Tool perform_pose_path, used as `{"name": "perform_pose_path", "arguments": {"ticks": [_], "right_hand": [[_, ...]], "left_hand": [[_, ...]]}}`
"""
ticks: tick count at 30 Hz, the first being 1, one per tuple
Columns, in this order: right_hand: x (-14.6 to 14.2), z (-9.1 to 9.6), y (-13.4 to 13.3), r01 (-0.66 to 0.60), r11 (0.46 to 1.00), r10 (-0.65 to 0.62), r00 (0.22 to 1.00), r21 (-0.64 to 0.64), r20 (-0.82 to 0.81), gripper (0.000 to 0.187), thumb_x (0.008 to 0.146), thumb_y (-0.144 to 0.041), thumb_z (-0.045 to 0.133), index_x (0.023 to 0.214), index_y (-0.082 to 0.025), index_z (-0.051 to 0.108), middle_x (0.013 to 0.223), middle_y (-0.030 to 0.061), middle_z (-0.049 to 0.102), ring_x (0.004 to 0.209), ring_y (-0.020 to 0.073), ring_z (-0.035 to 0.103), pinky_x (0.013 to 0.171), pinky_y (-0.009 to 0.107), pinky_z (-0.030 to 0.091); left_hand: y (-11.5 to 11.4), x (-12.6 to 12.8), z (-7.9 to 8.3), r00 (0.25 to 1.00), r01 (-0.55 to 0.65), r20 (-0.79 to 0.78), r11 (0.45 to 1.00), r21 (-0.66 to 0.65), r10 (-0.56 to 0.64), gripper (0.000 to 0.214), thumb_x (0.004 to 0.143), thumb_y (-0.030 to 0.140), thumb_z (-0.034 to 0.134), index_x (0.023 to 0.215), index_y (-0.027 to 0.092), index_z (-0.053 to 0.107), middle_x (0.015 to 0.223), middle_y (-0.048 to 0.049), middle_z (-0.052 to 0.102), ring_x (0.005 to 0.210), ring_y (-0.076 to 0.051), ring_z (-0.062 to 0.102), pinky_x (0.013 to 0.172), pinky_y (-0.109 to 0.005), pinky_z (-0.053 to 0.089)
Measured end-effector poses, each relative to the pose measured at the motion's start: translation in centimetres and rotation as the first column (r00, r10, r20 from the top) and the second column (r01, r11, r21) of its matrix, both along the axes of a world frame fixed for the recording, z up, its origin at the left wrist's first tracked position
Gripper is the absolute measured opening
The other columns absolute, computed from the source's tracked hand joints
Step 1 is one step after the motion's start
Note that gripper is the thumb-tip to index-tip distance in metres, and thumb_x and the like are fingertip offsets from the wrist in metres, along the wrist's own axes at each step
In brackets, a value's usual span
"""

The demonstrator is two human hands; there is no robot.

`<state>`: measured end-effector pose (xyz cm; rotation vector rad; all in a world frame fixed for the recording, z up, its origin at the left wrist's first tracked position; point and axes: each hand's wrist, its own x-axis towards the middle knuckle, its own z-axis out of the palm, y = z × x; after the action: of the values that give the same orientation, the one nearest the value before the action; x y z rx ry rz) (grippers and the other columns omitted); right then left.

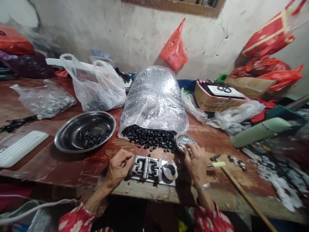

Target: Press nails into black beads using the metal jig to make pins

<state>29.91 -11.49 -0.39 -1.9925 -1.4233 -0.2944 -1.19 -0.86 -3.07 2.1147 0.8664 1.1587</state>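
Left hand narrow pinch at metal jig, held piece unclear – right hand curled on small tin – big bag ahead full of black beads, few in steel bowl left of hands

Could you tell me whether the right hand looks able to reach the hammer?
Probably yes: the hammer lies just beside the right hand on the table, with nothing between them.
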Motion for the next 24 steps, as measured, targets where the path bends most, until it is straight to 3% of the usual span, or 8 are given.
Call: {"name": "perform_pose_path", "arguments": {"ticks": [4,8,12,19,24], "right_hand": [[3.9,-0.5,1.8,0.085,0.985,-0.066,0.99,-0.152,0.125,0.015,0.095,-0.022,0.056,0.095,-0.021,0.071,0.097,0.0092,0.071,0.088,0.025,0.052,0.079,0.039,0.04],[4.6,-1.0,3.5,0.098,0.964,-0.054,0.982,-0.247,0.181,0.015,0.09,-0.018,0.059,0.079,-0.024,0.068,0.088,0.0076,0.069,0.087,0.0241,0.05,0.069,0.036,0.03],[4.3,-1.1,3.7,0.122,0.956,-0.066,0.976,-0.266,0.21,0.017,0.092,-0.014,0.055,0.082,-0.023,0.066,0.091,0.0079,0.068,0.09,0.0241,0.051,0.068,0.036,0.026],[4.5,-0.9,2.7,0.156,0.96,-0.105,0.97,-0.232,0.219,0.011,0.092,-0.012,0.056,0.097,-0.019,0.063,0.099,0.0082,0.066,0.093,0.0239,0.051,0.074,0.034,0.03],[4.1,-1.0,3.1,0.11,0.957,-0.055,0.978,-0.27,0.202,0.012,0.098,-0.019,0.055,0.092,-0.021,0.065,0.096,0.0064,0.069,0.093,0.0232,0.053,0.072,0.034,0.029]], "left_hand": [[-0.2,0.1,-0.4,1.0,-0.027,0.013,0.998,-0.048,0.027,0.015,0.098,0.024,0.059,0.094,0.02,0.073,0.092,-0.0041,0.068,0.088,-0.015,0.066,0.072,-0.022,0.054],[-0.2,0.1,-0.5,0.999,-0.031,0.012,0.995,-0.098,0.032,0.017,0.098,0.029,0.059,0.093,0.021,0.073,0.091,-0.0039,0.069,0.086,-0.014,0.067,0.069,-0.019,0.055],[-0.1,0.0,-1.0,1.0,-0.028,0.009,0.992,-0.127,0.029,0.018,0.098,0.031,0.059,0.095,0.021,0.073,0.094,-0.0041,0.069,0.088,-0.014,0.068,0.07,-0.019,0.055],[0.0,0.0,-1.5,1.0,-0.017,0.015,0.985,-0.17,0.02,0.017,0.099,0.033,0.059,0.096,0.022,0.072,0.095,-0.0033,0.069,0.089,-0.014,0.067,0.07,-0.018,0.055],[0.0,-0.1,-1.7,1.0,-0.016,0.02,0.987,-0.16,0.02,0.016,0.099,0.032,0.059,0.096,0.022,0.072,0.094,-0.0027,0.068,0.089,-0.014,0.066,0.071,-0.018,0.054]]}}
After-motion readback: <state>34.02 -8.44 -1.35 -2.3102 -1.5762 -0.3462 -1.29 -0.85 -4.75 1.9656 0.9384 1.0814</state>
